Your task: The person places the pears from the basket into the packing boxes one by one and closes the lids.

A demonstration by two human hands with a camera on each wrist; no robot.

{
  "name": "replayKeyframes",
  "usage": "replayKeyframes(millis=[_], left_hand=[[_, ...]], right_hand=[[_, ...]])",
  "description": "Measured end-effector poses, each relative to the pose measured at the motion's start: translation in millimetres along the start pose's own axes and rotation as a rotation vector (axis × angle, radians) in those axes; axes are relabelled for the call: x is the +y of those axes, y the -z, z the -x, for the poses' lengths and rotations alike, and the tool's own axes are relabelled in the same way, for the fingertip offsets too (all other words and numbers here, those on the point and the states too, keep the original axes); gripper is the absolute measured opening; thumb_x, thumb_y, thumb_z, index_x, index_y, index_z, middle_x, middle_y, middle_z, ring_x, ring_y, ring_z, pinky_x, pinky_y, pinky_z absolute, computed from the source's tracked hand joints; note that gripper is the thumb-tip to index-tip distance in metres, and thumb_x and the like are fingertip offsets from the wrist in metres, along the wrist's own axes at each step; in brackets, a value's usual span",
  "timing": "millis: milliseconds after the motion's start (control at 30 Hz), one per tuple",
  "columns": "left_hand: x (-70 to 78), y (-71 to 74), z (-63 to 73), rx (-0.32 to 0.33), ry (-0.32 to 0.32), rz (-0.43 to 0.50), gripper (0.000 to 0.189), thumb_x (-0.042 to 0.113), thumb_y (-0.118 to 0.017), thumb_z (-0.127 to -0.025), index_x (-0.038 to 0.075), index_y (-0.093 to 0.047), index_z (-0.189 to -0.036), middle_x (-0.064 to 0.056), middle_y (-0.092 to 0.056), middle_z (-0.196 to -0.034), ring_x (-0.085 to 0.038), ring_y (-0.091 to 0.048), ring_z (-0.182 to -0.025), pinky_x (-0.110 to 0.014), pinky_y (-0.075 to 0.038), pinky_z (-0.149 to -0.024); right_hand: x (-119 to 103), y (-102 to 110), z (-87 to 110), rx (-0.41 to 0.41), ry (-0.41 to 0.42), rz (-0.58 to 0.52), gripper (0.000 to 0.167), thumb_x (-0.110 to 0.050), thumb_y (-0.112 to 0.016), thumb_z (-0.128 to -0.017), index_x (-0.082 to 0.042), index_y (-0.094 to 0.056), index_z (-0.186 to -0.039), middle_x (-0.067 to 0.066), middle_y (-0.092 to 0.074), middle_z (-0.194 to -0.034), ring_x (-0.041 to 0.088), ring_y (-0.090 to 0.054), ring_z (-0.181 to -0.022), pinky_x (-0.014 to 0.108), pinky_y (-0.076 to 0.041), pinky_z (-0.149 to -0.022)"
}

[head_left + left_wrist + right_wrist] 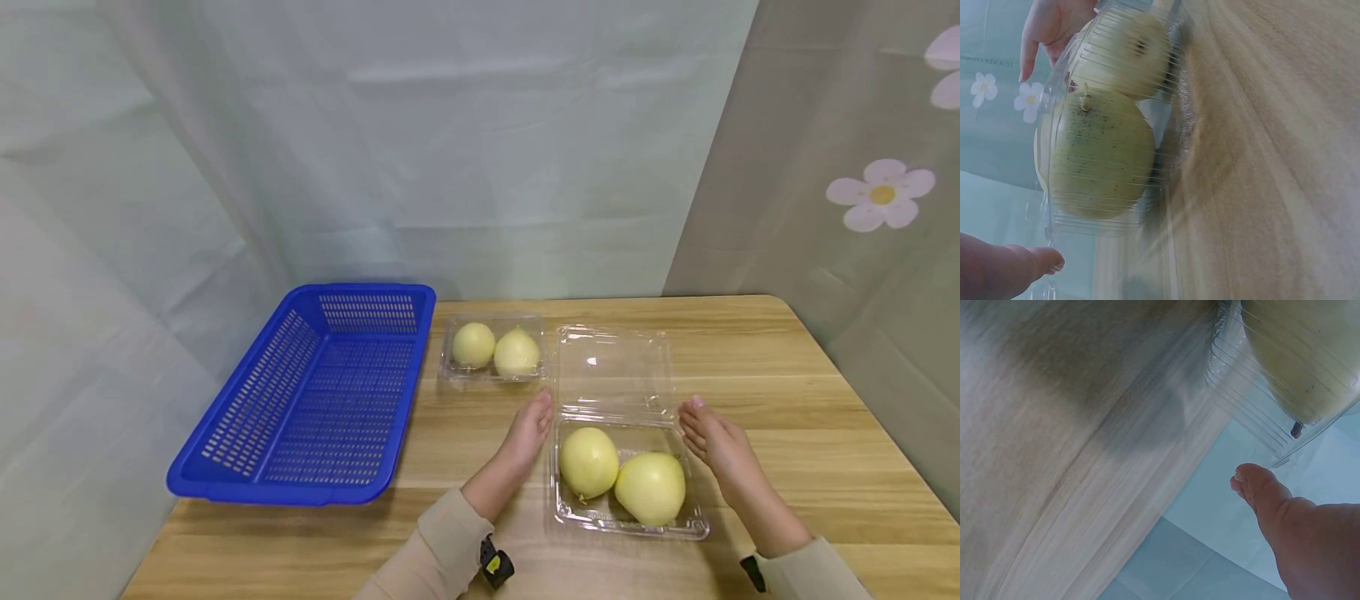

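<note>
A clear plastic clamshell box (630, 527) lies on the wooden table with its lid (615, 375) folded back, away from the person. Two pale yellow pears, a left pear (588, 462) and a right pear (651, 489), rest in its base. My left hand (527, 429) is beside the box's left side near the hinge, fingers loosely bent. On the opposite side, my right hand (716, 450) has its fingers extended toward the hinge's right end. Neither hand holds anything. The left wrist view shows the pears' speckled skin and stems through the ribbed plastic wall.
Behind and left of the open box stands a closed clear box (492, 375) with two more pears. A blue perforated basket (401, 417) sits at the table's left side. Pale curtains (487, 167) hang behind the table (795, 433).
</note>
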State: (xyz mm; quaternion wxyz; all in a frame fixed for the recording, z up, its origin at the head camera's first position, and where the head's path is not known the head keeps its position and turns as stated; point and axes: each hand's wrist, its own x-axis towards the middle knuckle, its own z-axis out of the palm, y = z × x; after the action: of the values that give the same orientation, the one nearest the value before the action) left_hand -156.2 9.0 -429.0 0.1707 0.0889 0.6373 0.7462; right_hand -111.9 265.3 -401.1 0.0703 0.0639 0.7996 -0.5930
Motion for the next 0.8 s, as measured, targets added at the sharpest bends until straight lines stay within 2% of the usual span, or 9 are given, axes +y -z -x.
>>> replayKeyframes(millis=[200, 300, 600, 800], left_hand=[[3.4, 1.4, 0.3, 0.009, 0.004, 0.029, 0.062, 0.028, -0.025, -0.1, -0.011, -0.013, -0.146, -0.028, -0.014, -0.153, -0.043, -0.016, -0.142, -0.05, -0.014, -0.117], [5.4, 1.8, 0.2, 0.014, -0.001, 0.035, 0.062, 0.029, -0.025, -0.1, -0.012, -0.015, -0.146, -0.029, -0.015, -0.153, -0.043, -0.016, -0.142, -0.05, -0.014, -0.117], [10.4, 2.9, -0.2, 0.016, -0.011, 0.023, 0.063, 0.034, -0.025, -0.101, -0.009, -0.016, -0.147, -0.026, -0.017, -0.154, -0.041, -0.018, -0.142, -0.049, -0.015, -0.117], [16.8, 1.9, 0.8, 0.014, -0.024, 0.032, 0.062, 0.032, -0.025, -0.101, -0.009, -0.015, -0.147, -0.025, -0.016, -0.154, -0.04, -0.016, -0.143, -0.049, -0.013, -0.118]], right_hand=[[-1, 1, -0.4, -0.017, -0.013, -0.064, 0.085, -0.055, -0.004, -0.098, 0.017, -0.003, -0.144, 0.034, -0.011, -0.149, 0.047, -0.016, -0.138, 0.047, -0.019, -0.11], [-1, 2, -0.1, -0.022, 0.003, -0.052, 0.085, -0.054, -0.002, -0.098, 0.018, -0.003, -0.143, 0.035, -0.011, -0.149, 0.048, -0.015, -0.138, 0.048, -0.018, -0.11], [-7, 1, -0.9, 0.006, -0.004, -0.087, 0.082, -0.053, -0.004, -0.099, 0.016, -0.003, -0.144, 0.033, -0.01, -0.15, 0.045, -0.015, -0.139, 0.047, -0.018, -0.111], [-10, 0, -0.2, 0.034, 0.016, -0.092, 0.082, -0.053, -0.007, -0.099, 0.016, -0.004, -0.145, 0.032, -0.012, -0.15, 0.044, -0.017, -0.139, 0.044, -0.019, -0.111]])
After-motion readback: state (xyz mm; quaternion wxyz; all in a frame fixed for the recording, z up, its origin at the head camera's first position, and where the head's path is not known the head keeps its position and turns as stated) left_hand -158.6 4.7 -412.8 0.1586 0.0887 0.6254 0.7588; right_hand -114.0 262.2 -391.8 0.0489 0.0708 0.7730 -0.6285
